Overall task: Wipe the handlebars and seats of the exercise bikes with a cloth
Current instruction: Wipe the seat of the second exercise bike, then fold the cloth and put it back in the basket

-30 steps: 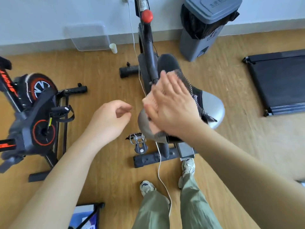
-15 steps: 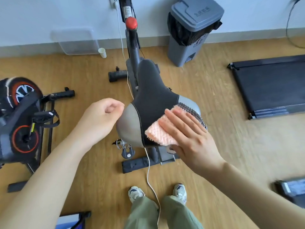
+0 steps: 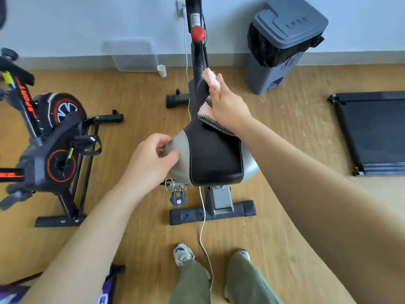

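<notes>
seat point(image 3: 217, 154) of the middle bike has both hands on it. the right hand point(image 3: 228, 106) lies along the right side of its narrow nose, fingers fairly straight, pressing a fluffy pink cloth point(image 3: 211, 79) against it, and a tuft of cloth pokes out past the fingertips. the left hand point(image 3: 151, 159) is curled on the seat's left grey flank, thumb and fingertips gripping that edge. the seat's long axis runs straight away from the person, with the wide rear end nearest their legs and the nose pointing at the wall and at the bike's black post with its red knob point(image 3: 198, 34). it has a black centre panel edged in pale stitching, smooth grey panels on either side, and a speckled mesh strip along the right, just under the right wrist. a white cable point(image 3: 202, 227) trails over the wooden floor point(image 3: 274, 227) between the person's shoes point(image 3: 183, 254). by the wall to the right stands a grey bin point(image 3: 265, 77), lid on, with a black liner bag point(image 3: 263, 49) bunched out under the lid; what is inside cannot be seen. left of the post a clear plastic box point(image 3: 131, 55) sits against the wall, its contents impossible to make out, with a small white cup point(image 3: 161, 70) just beside it. a second bike point(image 3: 52, 139), black with red trim, stands well off to the left, and a black treadmill point(image 3: 377, 132) lies at the right.
</notes>
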